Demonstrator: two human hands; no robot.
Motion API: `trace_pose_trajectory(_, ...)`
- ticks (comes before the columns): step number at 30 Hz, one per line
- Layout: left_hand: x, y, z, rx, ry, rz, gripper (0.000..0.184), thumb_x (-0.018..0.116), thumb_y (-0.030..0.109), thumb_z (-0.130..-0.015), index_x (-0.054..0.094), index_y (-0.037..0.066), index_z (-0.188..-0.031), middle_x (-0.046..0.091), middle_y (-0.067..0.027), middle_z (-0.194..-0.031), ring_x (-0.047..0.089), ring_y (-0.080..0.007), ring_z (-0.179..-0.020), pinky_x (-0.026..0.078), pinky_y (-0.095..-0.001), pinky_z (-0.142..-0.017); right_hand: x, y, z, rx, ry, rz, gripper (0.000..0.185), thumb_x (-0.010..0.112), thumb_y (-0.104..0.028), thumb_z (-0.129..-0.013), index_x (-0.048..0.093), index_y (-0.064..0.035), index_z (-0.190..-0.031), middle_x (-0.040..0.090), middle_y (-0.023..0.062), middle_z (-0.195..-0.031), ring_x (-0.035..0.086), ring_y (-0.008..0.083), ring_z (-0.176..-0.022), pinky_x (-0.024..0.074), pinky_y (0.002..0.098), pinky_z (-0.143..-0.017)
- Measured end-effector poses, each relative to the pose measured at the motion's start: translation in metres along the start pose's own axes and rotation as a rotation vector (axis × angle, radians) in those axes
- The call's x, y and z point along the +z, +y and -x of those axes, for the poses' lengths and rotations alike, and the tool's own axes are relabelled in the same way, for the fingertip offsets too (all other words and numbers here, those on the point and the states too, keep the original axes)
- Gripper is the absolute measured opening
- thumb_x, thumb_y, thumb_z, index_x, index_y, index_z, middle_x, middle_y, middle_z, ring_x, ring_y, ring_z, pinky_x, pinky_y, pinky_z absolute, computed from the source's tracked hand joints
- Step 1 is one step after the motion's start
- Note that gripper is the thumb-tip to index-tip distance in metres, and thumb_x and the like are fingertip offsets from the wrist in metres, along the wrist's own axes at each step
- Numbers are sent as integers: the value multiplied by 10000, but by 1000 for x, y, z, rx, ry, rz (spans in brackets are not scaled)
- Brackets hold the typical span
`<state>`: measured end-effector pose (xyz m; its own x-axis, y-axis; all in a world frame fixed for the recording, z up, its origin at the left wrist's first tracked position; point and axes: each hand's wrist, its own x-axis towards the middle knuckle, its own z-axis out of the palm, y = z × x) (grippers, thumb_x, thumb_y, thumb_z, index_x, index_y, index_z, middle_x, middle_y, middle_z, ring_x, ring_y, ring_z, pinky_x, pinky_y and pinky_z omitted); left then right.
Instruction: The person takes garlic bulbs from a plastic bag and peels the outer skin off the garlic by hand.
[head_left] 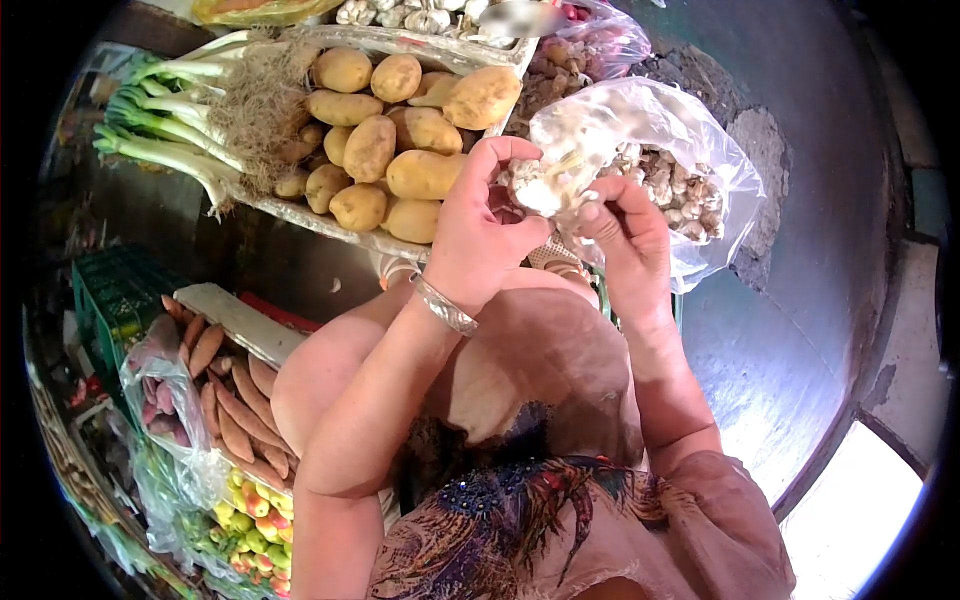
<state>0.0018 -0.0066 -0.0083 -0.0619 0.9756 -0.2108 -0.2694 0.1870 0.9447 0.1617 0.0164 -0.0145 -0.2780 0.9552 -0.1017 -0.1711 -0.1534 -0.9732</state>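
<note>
Now your left hand (492,215) holds garlic bulb (535,193) near the potato box (340,231) edge; your right hand (630,225) pinches its skin (588,204), floor (800,320) spreading rightward.

Potatoes (371,149): lay heaped in a pale box (330,231).
Green-and-white stalks (178,150): rested with roots against the potatoes.
Sweet potatoes (240,412): lay piled near a green crate (108,300).
Fruit (262,525): showed red, yellow and green beside the sweet potatoes.

Potatoes (370,149) left of the hands: yellow-brown. Leeks (180,110) beyond them: white stalks, green leaves. Shirt (520,520) below the hands: tan, with a dark blue and red feather-like print.
</note>
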Motion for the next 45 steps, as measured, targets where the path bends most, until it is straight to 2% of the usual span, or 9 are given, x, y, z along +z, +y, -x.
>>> trace_pose_trajectory(9,0,4,-2,-54,-56,276,525,598,-128,-751,476,69,-1222,536,-27,-1147,558,-103,-1029,475,-253,-877,-31,24,-18,-76,75,290,117,594,-85,-950,595,-27,-1051,567,-32,-875,484,46,-778,421,193,-698)
trace_pose_trajectory(15,3,3,-3,-34,-150,226,505,648,-112,-786,489,62,-1233,555,-49,-1156,570,-123,-1030,496,-267,-893,-12,-3,-18,169,-136,-76,291,596,-128,-953,570,-34,-1227,619,7,-997,554,72,-867,467,229,-752)
trace_pose_trajectory(18,10,6,0,-20,-76,195,508,676,-94,-781,482,49,-1228,566,-63,-1130,582,-118,-995,513,-267,-875,-14,9,-20,94,-263,-194,298,594,-119,-952,567,-34,-1237,623,13,-1007,557,81,-876,468,231,-773)
trace_pose_trajectory(26,1,-3,0,-70,-30,73,486,645,-94,-808,511,4,-1265,611,-59,-1108,588,-113,-974,512,-249,-847,-23,6,-17,73,-78,-87,250,660,-119,-910,609,-47,-1143,613,-1,-1028,539,64,-850,457,220,-752)
trace_pose_trajectory(29,2,-8,1,-84,-105,21,529,612,-89,-790,489,-7,-1298,615,-56,-1097,582,-88,-945,496,-233,-827,-23,-4,-18,5,-276,202,287,746,-118,-836,661,-76,-1106,587,-31,-1013,477,41,-728,401,193,-666)
trace_pose_trajectory(33,1,-2,3,-134,-115,39,587,609,-77,-779,449,-1,-1338,612,-58,-1086,580,-83,-903,494,-228,-790,-21,1,-20,106,-240,123,223,740,-111,-840,690,-71,-1054,594,-17,-987,506,43,-748,413,199,-673)
trace_pose_trajectory(36,0,0,3,-180,-141,4,638,592,-83,-763,419,10,-1369,608,-61,-1076,575,-79,-871,486,-221,-752,-21,0,-22,-65,-219,263,165,727,-80,-843,695,-51,-1002,608,-10,-906,534,44,-767,433,215,-677)
trace_pose_trajectory(42,1,4,3,-214,-137,30,645,565,-96,-738,430,13,-1359,603,-52,-1051,562,-78,-854,476,-216,-749,-23,-12,-23,172,-118,384,91,653,-87,-908,675,-20,-966,625,-3,-810,558,68,-756,464,227,-692)
trace_pose_trajectory(45,1,4,3,-226,-148,13,633,567,-91,-741,441,20,-1351,598,-47,-1047,556,-81,-869,473,-218,-767,-22,-11,-20,198,-96,233,119,640,-116,-923,676,-20,-983,631,17,-840,559,71,-774,468,229,-712)
